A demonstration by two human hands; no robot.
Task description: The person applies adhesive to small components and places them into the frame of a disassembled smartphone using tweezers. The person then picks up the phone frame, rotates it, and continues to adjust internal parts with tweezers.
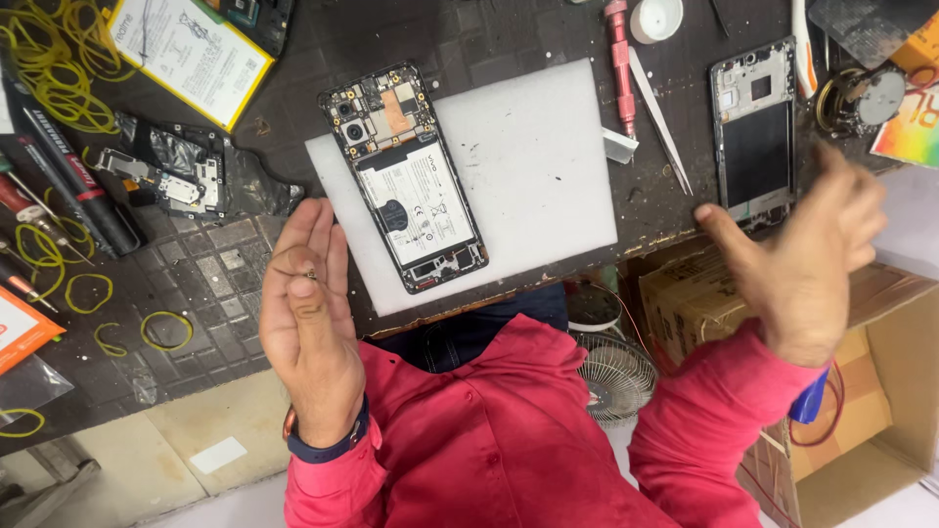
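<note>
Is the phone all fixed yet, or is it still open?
Still open. Done: the phone lies on the white pad with its back off, battery and boards showing. In hand: the left hand holds a tiny dark bit, maybe a screw; the right hand is empty. Left: closing it; tweezers and red screwdriver wait nearby.

phone repair workshop: opened phone point(403, 178), tweezers point(658, 119), screwdriver point(619, 65) on bench.

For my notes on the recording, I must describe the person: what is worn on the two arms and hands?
Both arms are in long pink-red sleeves of a shirt. The left hand has a dark blue band around the wrist, with a reddish-brown piece at its edge. The right hand is bare, with no ring or glove visible.
</note>
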